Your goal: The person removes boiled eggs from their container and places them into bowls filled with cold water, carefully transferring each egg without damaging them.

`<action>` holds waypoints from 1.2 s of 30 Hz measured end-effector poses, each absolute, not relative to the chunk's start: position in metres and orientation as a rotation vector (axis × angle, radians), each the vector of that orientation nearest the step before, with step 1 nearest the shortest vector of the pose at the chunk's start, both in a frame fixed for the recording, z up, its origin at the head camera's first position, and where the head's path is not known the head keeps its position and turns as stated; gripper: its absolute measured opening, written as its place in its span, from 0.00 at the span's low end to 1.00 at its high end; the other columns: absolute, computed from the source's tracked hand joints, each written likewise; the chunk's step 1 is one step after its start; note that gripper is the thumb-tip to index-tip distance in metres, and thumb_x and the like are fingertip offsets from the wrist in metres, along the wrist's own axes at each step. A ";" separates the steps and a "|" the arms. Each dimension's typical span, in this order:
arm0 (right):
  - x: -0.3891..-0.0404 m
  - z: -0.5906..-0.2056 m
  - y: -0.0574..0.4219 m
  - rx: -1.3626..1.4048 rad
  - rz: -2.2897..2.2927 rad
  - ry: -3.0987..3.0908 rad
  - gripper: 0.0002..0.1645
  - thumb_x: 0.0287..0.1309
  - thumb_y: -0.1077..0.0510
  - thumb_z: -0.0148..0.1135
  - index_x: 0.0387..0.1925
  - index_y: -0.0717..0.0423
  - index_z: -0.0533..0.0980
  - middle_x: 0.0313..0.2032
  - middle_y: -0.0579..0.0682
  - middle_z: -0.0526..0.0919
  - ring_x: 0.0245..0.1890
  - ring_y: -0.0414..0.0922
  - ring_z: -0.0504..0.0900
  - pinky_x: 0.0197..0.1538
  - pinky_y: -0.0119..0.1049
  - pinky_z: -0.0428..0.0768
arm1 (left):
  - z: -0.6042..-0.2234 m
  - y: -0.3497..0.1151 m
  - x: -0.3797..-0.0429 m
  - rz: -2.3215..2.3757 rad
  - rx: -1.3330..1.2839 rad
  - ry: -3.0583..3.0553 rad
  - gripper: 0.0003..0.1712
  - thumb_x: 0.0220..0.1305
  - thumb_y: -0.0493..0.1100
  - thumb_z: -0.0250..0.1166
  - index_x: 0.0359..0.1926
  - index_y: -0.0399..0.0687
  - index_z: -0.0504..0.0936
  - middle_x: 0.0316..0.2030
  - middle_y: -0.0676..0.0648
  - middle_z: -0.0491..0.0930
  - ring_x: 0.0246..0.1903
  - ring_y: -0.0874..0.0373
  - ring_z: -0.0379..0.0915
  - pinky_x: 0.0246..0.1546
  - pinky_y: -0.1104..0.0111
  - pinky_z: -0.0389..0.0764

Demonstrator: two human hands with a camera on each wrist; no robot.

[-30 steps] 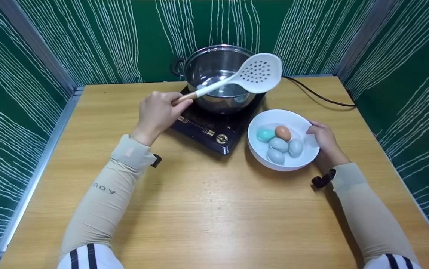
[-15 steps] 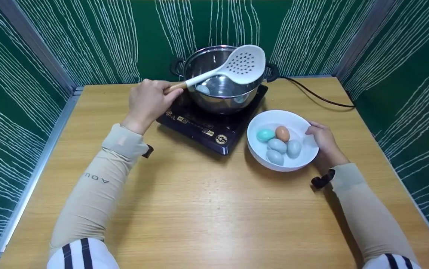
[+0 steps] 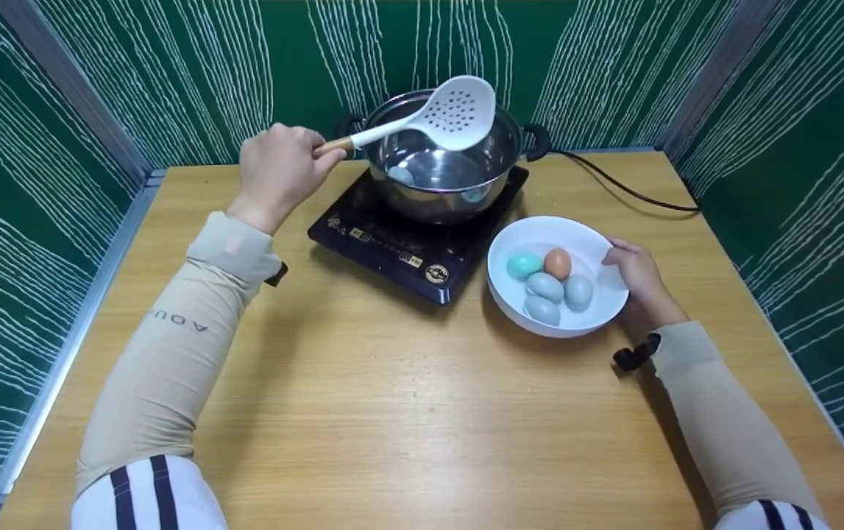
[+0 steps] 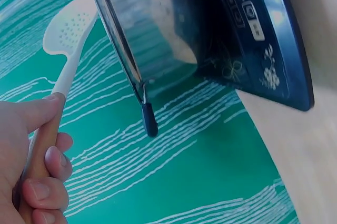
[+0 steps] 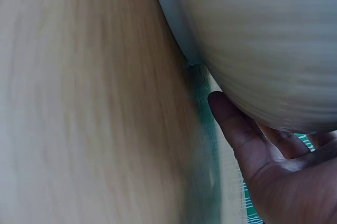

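In the head view, my left hand point(image 3: 278, 173) grips the wooden handle of a white slotted spoon point(image 3: 458, 118). Its perforated head overlaps the far part of a steel pot point(image 3: 440, 206), and the left wrist view shows it beyond the rim, carrying nothing. One pale egg point(image 3: 400, 175) lies inside the pot at the left. My right hand point(image 3: 642, 276) holds a white bowl point(image 3: 502, 298) by its right side, fingers against the outer wall in the right wrist view. Inside lie a turquoise egg point(image 3: 525, 265), a brown egg point(image 3: 557, 263) and several pale blue eggs point(image 3: 544, 287).
Under the pot is a black induction cooker point(image 3: 392, 254), on the back of the wooden table point(image 3: 422, 412). A black cord point(image 3: 635, 193) runs to the right edge. Green walls point(image 3: 193, 81) with white streaks enclose the table on three sides. The pot has black side handles point(image 3: 537, 142).
My left hand has moved back and to the left with the slotted spoon, whose head has shifted from the pot's right side to its far side. My right hand and the bowl stay almost still.
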State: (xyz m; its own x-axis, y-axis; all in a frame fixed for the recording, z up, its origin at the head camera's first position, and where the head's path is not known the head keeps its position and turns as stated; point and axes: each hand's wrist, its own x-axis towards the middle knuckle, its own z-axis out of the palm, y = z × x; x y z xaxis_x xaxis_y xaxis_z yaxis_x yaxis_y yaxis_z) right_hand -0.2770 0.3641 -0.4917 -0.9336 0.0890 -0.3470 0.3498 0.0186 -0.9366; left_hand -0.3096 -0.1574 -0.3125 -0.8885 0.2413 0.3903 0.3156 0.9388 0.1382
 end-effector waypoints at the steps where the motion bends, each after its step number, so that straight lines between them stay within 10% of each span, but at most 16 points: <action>1: -0.277 -0.492 0.364 0.457 -2.018 2.103 0.42 0.73 0.65 0.47 0.86 0.56 0.54 0.87 0.53 0.52 0.86 0.48 0.55 0.83 0.36 0.60 | -0.311 -0.158 -0.310 -0.262 -0.405 -2.724 0.28 0.81 0.62 0.62 0.51 0.43 0.93 0.31 0.42 0.86 0.26 0.49 0.74 0.22 0.64 0.63; 13: -0.277 -0.493 0.366 0.450 -1.989 2.127 0.42 0.73 0.64 0.48 0.86 0.56 0.56 0.86 0.52 0.54 0.85 0.47 0.57 0.82 0.34 0.62 | -0.297 -0.166 -0.318 -0.080 -0.388 -2.761 0.29 0.82 0.58 0.61 0.50 0.35 0.91 0.29 0.39 0.85 0.25 0.45 0.74 0.23 0.64 0.64; 20: -0.274 -0.495 0.366 0.424 -2.154 2.048 0.39 0.71 0.67 0.50 0.82 0.59 0.63 0.69 0.42 0.80 0.66 0.37 0.77 0.64 0.24 0.77 | -0.290 -0.164 -0.324 0.055 -0.355 -2.789 0.28 0.81 0.57 0.63 0.48 0.34 0.90 0.23 0.42 0.78 0.23 0.46 0.71 0.22 0.64 0.62; 27: -0.276 -0.495 0.364 0.445 -2.106 2.044 0.42 0.72 0.67 0.47 0.85 0.58 0.57 0.85 0.54 0.57 0.80 0.43 0.64 0.80 0.31 0.65 | -0.285 -0.156 -0.331 0.226 -0.366 -2.829 0.27 0.82 0.57 0.61 0.49 0.35 0.89 0.23 0.45 0.74 0.24 0.48 0.71 0.21 0.64 0.63; 36: -0.277 -0.491 0.364 0.449 -2.055 2.031 0.42 0.73 0.66 0.45 0.86 0.55 0.54 0.86 0.53 0.54 0.86 0.47 0.57 0.83 0.35 0.60 | -0.273 -0.140 -0.335 0.377 -0.397 -2.836 0.25 0.83 0.54 0.61 0.54 0.35 0.89 0.30 0.40 0.82 0.28 0.46 0.76 0.30 0.60 0.80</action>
State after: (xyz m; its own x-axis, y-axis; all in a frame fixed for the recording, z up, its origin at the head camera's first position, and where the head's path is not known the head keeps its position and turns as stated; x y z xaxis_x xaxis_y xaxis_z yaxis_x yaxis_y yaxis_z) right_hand -0.2773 0.3644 -0.4912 -0.9299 0.0596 -0.3631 0.3623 -0.0228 -0.9318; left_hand -0.3352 -0.1400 -0.2727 -0.9310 0.2981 0.2106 0.2327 0.9294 -0.2866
